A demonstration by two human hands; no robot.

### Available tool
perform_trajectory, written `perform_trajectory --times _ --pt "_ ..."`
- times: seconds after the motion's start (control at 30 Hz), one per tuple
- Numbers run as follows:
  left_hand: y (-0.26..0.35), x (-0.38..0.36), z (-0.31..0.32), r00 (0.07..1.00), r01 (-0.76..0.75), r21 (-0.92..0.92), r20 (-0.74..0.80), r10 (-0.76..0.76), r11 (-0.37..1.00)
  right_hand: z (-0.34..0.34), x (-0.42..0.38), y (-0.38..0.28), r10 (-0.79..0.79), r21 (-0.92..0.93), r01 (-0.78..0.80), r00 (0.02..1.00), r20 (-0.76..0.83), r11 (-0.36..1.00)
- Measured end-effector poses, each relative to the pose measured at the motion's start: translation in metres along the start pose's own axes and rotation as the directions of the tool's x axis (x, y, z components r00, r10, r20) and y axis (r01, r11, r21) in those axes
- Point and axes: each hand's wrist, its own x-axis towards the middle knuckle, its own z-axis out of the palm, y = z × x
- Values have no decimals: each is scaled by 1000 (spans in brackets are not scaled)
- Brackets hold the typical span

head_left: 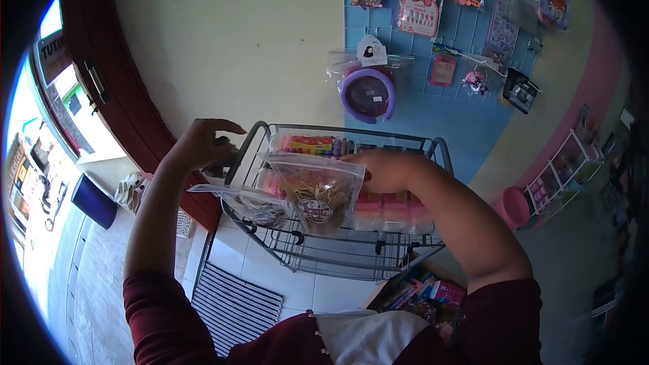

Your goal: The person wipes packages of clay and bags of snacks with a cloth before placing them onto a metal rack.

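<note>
My right hand [391, 169] grips the upper right corner of a clear zip bag [331, 182] with light brown contents and a round printed label. Some of its fingertips are hidden by the bag. My left hand [203, 145] is raised at the left end of a grey wire cart [297, 249], near its curved handle. Its fingers are bent and apart, and I see nothing held in them. Below it, a second clear bag [253, 206] lies at the cart's left front corner. Behind the bags, packs of coloured sticks [311, 144] lie in the top basket.
Pink packs [392, 215] fill the basket's right front. A box of colourful goods [433, 294] stands under the cart. A striped mat [236, 304] and a blue bin [94, 201] are at left. Accessories hang on a wall grid [419, 91]. A pink tub [514, 208] stands right.
</note>
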Motion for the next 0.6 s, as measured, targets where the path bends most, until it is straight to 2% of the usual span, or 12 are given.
perform_trajectory --times 0.03,0.1,0.13,0.2,0.23,0.3,0.33,0.37,0.43,0.53,0.57,0.6 --pt "-17 -11 -14 998 -48 0 29 48 999 -8 -19 -6 -2 3 2 1000 5 1000" --pt "-53 -36 -25 962 -160 -151 199 188 976 -15 -47 -14 -175 9 175 984 -15 984" --pt "-53 -46 -19 962 -150 -151 208 180 977 -2 -47 -16 -177 20 177 984 -8 984" --pt "-52 -63 -8 862 -324 -495 196 466 806 35 -45 -29 -138 326 211 963 -233 921" --pt "-59 -68 3 863 -312 -497 209 460 810 52 -40 -36 -135 339 208 964 -227 917" --pt "-76 -75 27 960 -140 -439 161 231 887 82 -31 -52 -192 393 451 816 -545 801" --pt "-66 -79 38 977 -112 -354 131 168 928 88 -36 -62 -225 372 501 782 -581 781" --pt "-72 -80 52 983 -144 -344 55 173 928 93 -37 -67 -225 371 501 781 -582 782" --pt "-74 -81 56 962 -246 -401 9 272 883 98 -41 -72 -228 344 493 778 -586 799" --pt "-75 -81 57 942 -319 -362 -21 335 876 100 -45 -72 -242 259 496 735 -634 829" --pt "-74 -82 57 942 -319 -363 -25 333 875 102 -46 -73 -231 253 487 730 -643 836" --pt "-66 -81 56 975 -224 -342 -68 214 913 102 -44 -72 -234 253 488 733 -639 835"
